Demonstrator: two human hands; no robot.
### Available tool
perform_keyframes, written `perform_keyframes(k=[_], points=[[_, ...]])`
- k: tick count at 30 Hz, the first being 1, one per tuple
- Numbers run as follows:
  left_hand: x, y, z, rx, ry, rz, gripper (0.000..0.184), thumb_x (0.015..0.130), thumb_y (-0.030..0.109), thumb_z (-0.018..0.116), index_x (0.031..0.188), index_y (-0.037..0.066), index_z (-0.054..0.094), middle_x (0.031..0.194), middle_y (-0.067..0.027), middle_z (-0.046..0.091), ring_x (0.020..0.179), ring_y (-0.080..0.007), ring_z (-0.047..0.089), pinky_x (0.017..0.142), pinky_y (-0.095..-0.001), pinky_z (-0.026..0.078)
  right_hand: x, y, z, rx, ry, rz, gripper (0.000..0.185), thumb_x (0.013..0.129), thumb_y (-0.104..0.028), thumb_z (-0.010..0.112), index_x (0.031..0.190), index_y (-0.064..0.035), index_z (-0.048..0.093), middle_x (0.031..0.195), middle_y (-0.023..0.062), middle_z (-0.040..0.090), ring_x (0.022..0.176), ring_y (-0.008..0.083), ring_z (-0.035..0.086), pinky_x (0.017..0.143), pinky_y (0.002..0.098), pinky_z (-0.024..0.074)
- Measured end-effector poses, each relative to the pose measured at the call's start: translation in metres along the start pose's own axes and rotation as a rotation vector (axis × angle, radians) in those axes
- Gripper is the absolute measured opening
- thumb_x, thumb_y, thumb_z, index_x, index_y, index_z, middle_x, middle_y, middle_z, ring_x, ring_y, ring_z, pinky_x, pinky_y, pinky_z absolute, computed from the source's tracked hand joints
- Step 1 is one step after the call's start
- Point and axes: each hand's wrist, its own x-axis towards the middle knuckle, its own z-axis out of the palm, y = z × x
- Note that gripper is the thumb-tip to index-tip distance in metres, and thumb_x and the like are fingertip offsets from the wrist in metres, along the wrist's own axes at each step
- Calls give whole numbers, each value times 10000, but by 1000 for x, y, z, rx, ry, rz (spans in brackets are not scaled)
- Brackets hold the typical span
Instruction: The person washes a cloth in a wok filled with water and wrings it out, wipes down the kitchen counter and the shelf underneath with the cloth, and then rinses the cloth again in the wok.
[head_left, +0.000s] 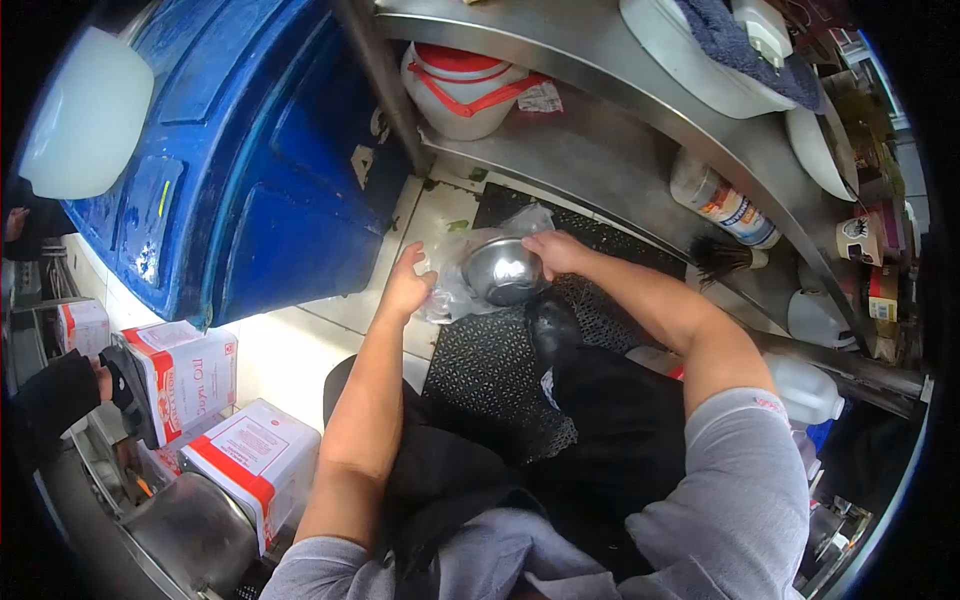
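A shiny metal bowl (500, 278) is in front of me, low over the floor, with its rim in the fingers of my right hand (556, 254). To the left of the bowl, my left hand (408, 286) is held out with thumb and fingers apart, and nothing shows in it. A clear plastic bag (450, 262) spreads behind and beneath the bowl, close to my left fingers. Its contents cannot be made out. Under the bowl and bag lies a black perforated rubber mat (480, 360) on pale tiles.
A big blue bin (290, 190) stands at left. Soya oil tins (195, 375) sit lower left, where another person's hand (103, 382) reaches from a dark sleeve. On the metal shelf (600, 150) at right are a red-lidded white bucket (465, 95) and a labelled bottle (722, 200).
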Motion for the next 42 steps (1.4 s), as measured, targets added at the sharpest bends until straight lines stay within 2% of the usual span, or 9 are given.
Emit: perform_keyframes(k=[2, 6, 15, 22, 29, 31, 37, 40, 42], points=[[-3, -4, -6, -36, 3, -56, 679, 857, 93, 666, 1475, 101, 383, 1407, -202, 495, 1047, -269, 615, 828, -361, 529, -5, 3, 5, 234, 62, 36, 554, 1058, -434, 336, 1087, 32, 635, 610, 143, 670, 615, 254, 691, 740, 411, 525], [-5, 11, -1, -149, 28, -182, 724, 894, 230, 690, 1500, 86, 320, 1198, -178, 596, 893, -237, 632, 725, -373, 538, -11, -1, -8, -12, 35, 10, 534, 1057, -428, 351, 1061, 25, 635, 631, 152, 674, 620, 257, 697, 757, 418, 520], [-11, 17, -21, -398, -99, -204, 700, 929, 373, 674, 1503, 177, 326, 1211, -126, 571, 739, -185, 506, 685, -343, 498, -142, -46, -45, -4, 22, -334, 331, 1002, -356, 527, 922, -39, 576, 686, 127, 658, 693, 304, 676, 746, 429, 496], [-22, 16, -32, -462, -247, -260, 826, 850, 248, 763, 1531, 223, 296, 1265, -116, 492, 1050, -240, 484, 907, -444, 437, -175, -19, -21, -133, 244, -523, 322, 832, -279, 747, 944, -46, 556, 892, 146, 625, 932, 372, 585, 800, 442, 478], [-33, 11, -37, -273, -244, -165, 990, 753, 125, 818, 1557, 172, 242, 1344, -157, 431, 1108, -281, 530, 877, -407, 476, -164, 7, -20, -123, 535, -357, 334, 766, -176, 757, 1033, -52, 600, 1002, 170, 618, 993, 383, 596, 855, 447, 494], [-28, -9, -30, -76, -100, -109, 739, 738, 106, 819, 1392, 53, 479, 1150, -147, 561, 964, -223, 601, 794, -334, 522, -161, 16, -35, -104, 679, -193, 329, 779, -171, 751, 1039, -48, 591, 1016, 166, 637, 1000, 380, 620, 853, 451, 501], [-5, -45, -26, 219, -219, -258, 226, 788, 144, 785, 897, 11, 638, 740, -62, 638, 665, -180, 624, 627, -305, 526, -131, 39, -64, 46, 1022, -50, 328, 888, -147, 678, 1185, -81, 556, 978, 174, 686, 885, 343, 684, 787, 419, 522], [-12, -36, -32, 147, -190, -339, 290, 841, 281, 759, 953, 58, 611, 895, -89, 656, 804, -219, 641, 706, -393, 520, -151, -13, -55, 326, 896, -36, 547, 925, -60, 574, 1442, -163, 429, 823, 119, 690, 683, 233, 689, 661, 365, 539], [-19, -39, -35, 84, -140, -365, 317, 851, 325, 752, 977, 84, 589, 965, -94, 655, 871, -237, 642, 763, -441, 514, -136, -9, -33, 283, 712, -56, 559, 910, -79, 603, 1438, -158, 438, 856, 126, 693, 739, 260, 687, 701, 376, 544]])
